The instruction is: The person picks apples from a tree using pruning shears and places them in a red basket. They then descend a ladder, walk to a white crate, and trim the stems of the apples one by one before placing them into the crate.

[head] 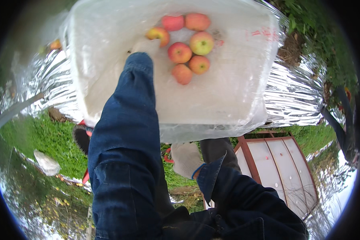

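Note:
In a pale cloth glove, my left hand (pixel 147 46) reaches over the container lined with clear plastic (pixel 213 105). Its fingers overlap the lower edge of a red-yellow apple (pixel 159 34) and appear to hold it; the pale glove blends with the liner. Several red and yellow-green apples (pixel 180 52) lie in a loose group just right of that hand. My right hand (pixel 187 159), in a whitish knit glove with a blue cuff edge, hangs below the container's near edge. A red curved handle (pixel 168 156) shows beside its fingers; whether it is held is unclear.
Silver reflective sheeting (pixel 294 93) covers ground on both sides of the container. A red-framed crate or cart with pale panels (pixel 276 162) stands at lower right on grass. A grey hose or pole (pixel 16 112) curves in from the left. A whitish bag (pixel 47 163) lies on the grass.

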